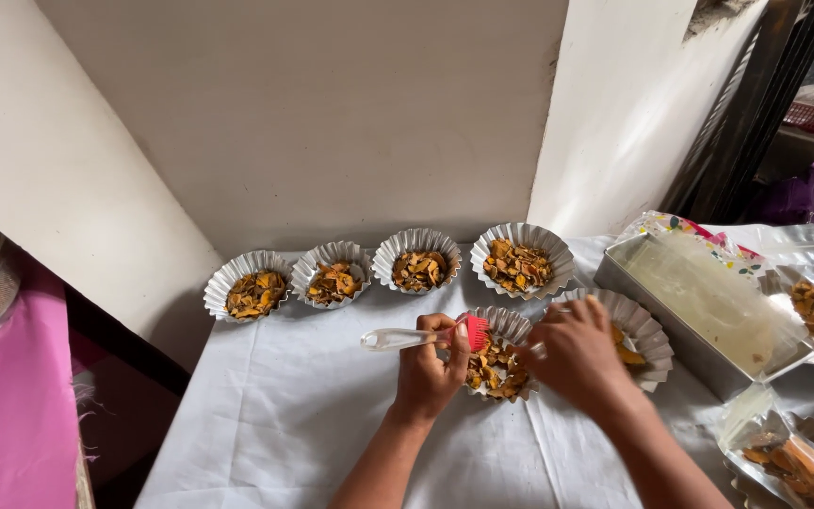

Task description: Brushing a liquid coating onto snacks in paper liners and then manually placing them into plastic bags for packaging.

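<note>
My left hand (429, 372) closes on the red-tipped brush (426, 335), right hand (577, 353) pinches the foil cup (506, 325) rim; best to steady the cup, strokes light over chips.

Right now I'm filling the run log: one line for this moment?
left hand: holds red brush | right hand: at fluted cup | four filled cups behind | metal tray right
</note>
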